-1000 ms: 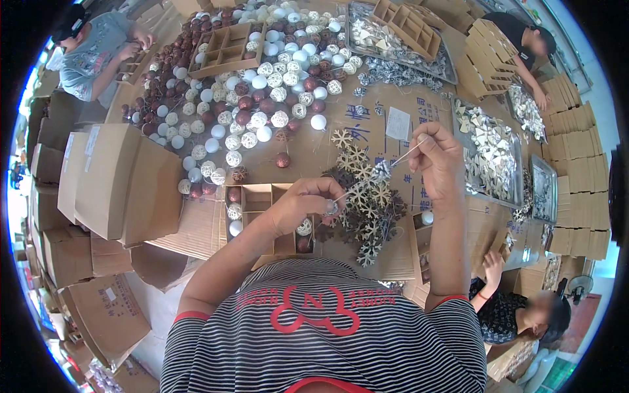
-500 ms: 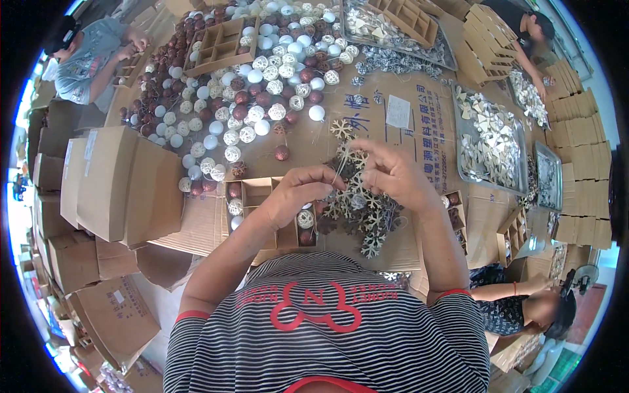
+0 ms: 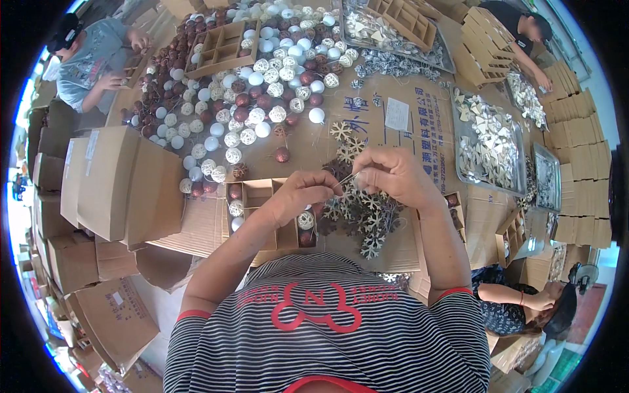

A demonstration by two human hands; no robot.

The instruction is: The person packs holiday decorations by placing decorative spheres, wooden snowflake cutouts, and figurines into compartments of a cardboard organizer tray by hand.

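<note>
My left hand (image 3: 298, 195) and my right hand (image 3: 393, 177) meet above a pile of wooden snowflake ornaments (image 3: 360, 213) on the cardboard-covered table. Both hands pinch a thin string (image 3: 347, 178) stretched between the fingertips. Under my left hand sits a small divided cardboard box (image 3: 259, 196) with a few ball ornaments (image 3: 305, 220) in its cells. Two more snowflakes (image 3: 346, 141) lie just beyond my hands.
Many white, wicker and dark red balls (image 3: 255, 98) cover the far table with a divided tray (image 3: 223, 47). Metal trays of wooden shapes (image 3: 488, 141) stand right. Large cartons (image 3: 124, 183) crowd the left. Other people work at far left (image 3: 88, 59), far right (image 3: 524, 29) and lower right (image 3: 524, 304).
A second ago my right hand was raised to the right, pulling a string away from my left hand. It has come back to the left hand over the snowflake pile.
</note>
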